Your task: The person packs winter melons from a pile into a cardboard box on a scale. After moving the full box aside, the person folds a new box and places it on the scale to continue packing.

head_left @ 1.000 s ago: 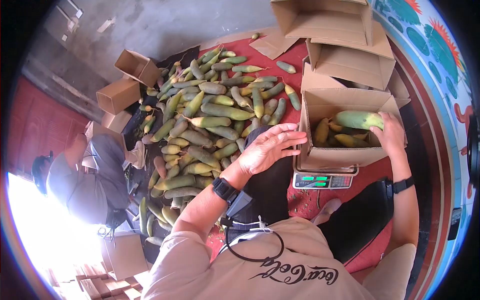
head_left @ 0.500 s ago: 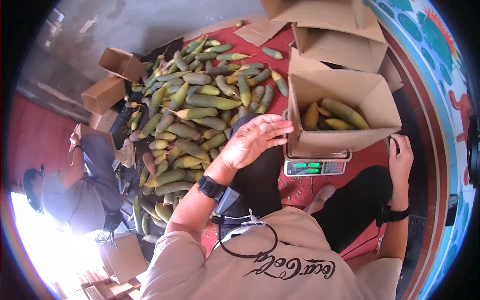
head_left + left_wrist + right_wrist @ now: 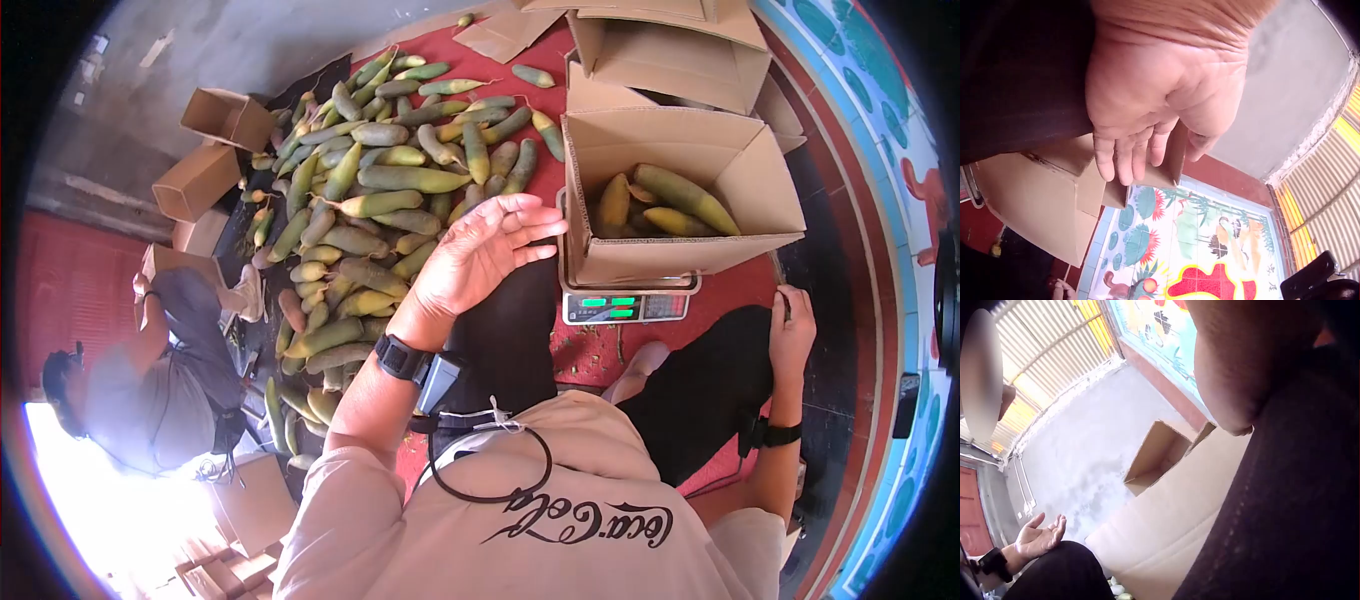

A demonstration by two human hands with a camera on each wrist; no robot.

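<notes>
An open cardboard box (image 3: 660, 262) stands on a digital scale (image 3: 625, 307) with green lit numbers. Inside lie several long green radishes (image 3: 690, 195), the largest resting on top. My left hand (image 3: 485, 250) is held beside the box's left wall, palm turned up and fingers extended, with nothing in it. The left wrist view shows that bare palm (image 3: 1160, 94) with the cardboard behind it. My right hand (image 3: 793, 325) hangs at my right knee, below the box's right corner, fingers loosely bent and holding nothing. In the right wrist view, my leg partly hides that hand (image 3: 1229, 381).
A wide heap of green radishes (image 3: 390, 180) covers the floor left of the box. More open cartons (image 3: 670, 60) are stacked behind it, beside a painted tile wall (image 3: 860, 80). Another person (image 3: 150, 370) sits at the far left near small boxes (image 3: 195, 180).
My right hand let go of a large green radish inside the box and drew back down to my right knee. The left hand keeps its open pose. The head view has shifted somewhat.
</notes>
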